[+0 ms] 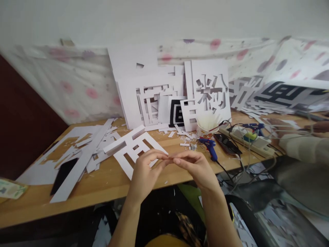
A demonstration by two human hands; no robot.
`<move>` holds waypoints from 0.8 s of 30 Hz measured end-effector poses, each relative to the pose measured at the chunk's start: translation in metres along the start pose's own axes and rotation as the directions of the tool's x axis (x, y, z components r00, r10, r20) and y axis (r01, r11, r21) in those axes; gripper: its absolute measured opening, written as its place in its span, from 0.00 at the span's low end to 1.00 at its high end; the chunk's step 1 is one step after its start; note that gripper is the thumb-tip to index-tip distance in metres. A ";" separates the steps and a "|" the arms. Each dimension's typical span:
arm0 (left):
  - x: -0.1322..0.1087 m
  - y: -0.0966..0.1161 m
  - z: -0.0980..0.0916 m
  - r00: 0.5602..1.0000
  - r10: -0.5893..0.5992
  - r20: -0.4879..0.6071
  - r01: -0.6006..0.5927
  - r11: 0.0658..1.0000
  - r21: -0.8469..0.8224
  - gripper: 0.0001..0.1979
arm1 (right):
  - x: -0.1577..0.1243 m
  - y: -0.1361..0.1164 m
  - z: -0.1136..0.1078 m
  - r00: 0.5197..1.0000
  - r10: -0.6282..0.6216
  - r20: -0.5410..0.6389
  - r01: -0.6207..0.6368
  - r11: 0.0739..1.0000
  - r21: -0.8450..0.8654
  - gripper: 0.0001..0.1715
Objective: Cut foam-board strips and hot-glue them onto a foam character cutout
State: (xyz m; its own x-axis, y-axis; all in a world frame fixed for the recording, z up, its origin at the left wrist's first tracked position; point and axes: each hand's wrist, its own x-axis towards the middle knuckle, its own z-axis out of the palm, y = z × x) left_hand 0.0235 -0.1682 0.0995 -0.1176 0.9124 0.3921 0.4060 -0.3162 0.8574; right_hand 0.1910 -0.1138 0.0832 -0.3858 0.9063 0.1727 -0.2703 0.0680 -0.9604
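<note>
My left hand [147, 171] and my right hand [197, 168] meet in front of my body, above the table's front edge. Both have thumb and fingers pinched together, the fingertips of one touching those of the other. Whatever lies between them is too small or hidden to make out. Just behind my left hand lies a white cut-out character piece [154, 140] with slots in it. An upright white strip [125, 140] stands along its far side. A blue glue gun [210, 146] lies on the table behind my right hand.
White panels [209, 67] with cut-out shapes lean against the wall. A tub of glue sticks [207, 128], a phone [227, 142] and a power strip [257, 145] with cables sit to the right. A long white strip [84, 161] and scraps lie left. Another person's sleeve [305, 147] is at far right.
</note>
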 end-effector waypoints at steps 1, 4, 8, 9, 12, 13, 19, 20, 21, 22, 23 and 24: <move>-0.001 0.000 0.000 1.000 -0.007 -0.012 0.007 1.000 -0.016 0.06 | -0.002 0.000 -0.002 0.999 -0.018 -0.033 0.018 1.000 -0.013 0.09; -0.006 -0.001 -0.001 0.998 -0.052 -0.035 0.049 0.997 -0.061 0.08 | -0.008 0.000 -0.006 0.986 -0.112 -0.124 0.101 0.991 -0.091 0.09; -0.012 0.002 -0.002 0.995 -0.100 -0.028 0.096 0.988 -0.120 0.11 | -0.020 0.000 -0.004 0.933 -0.350 -0.079 0.317 0.908 -0.273 0.17; -0.013 0.004 -0.001 0.994 -0.110 -0.010 0.108 0.984 -0.145 0.12 | -0.023 -0.001 -0.002 0.919 -0.394 -0.030 0.364 0.874 -0.322 0.20; -0.018 0.008 0.006 0.985 -0.158 0.068 0.170 0.947 -0.273 0.15 | -0.030 -0.001 0.006 0.898 -0.436 0.067 0.423 0.807 -0.413 0.21; -0.020 0.009 0.010 0.981 -0.176 0.081 0.193 0.923 -0.332 0.15 | -0.031 -0.001 0.009 0.896 -0.437 0.071 0.425 0.803 -0.417 0.18; -0.029 0.007 0.037 0.950 -0.279 0.137 0.301 0.719 -0.626 0.20 | -0.036 0.008 0.023 0.905 -0.420 -0.063 0.392 0.883 -0.260 0.03; -0.030 0.006 0.040 0.952 -0.282 0.122 0.296 0.731 -0.614 0.20 | -0.037 0.009 0.022 0.905 -0.415 -0.097 0.382 0.891 -0.247 0.05; -0.031 0.006 0.042 0.954 -0.282 0.098 0.285 0.759 -0.586 0.20 | -0.037 0.009 0.021 0.901 -0.412 -0.133 0.372 0.895 -0.245 0.07; -0.033 0.006 0.042 0.956 -0.282 0.078 0.277 0.790 -0.547 0.20 | -0.037 0.009 0.018 0.891 -0.419 -0.173 0.372 0.894 -0.250 0.09; -0.034 0.006 0.041 0.957 -0.283 0.068 0.277 0.816 -0.507 0.19 | -0.037 0.008 0.014 0.874 -0.437 -0.214 0.381 0.888 -0.259 0.11; -0.035 0.005 0.039 0.955 -0.287 0.071 0.286 0.832 -0.475 0.18 | -0.037 0.006 0.009 0.851 -0.461 -0.253 0.395 0.877 -0.273 0.12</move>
State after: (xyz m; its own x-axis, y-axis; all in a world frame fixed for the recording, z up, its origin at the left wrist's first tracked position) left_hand 0.0650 -0.1918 0.0768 -0.1644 0.9809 0.1043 -0.1259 -0.1258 0.9840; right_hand 0.1958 -0.1504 0.0731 0.0194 0.8448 0.5347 -0.1484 0.5313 -0.8341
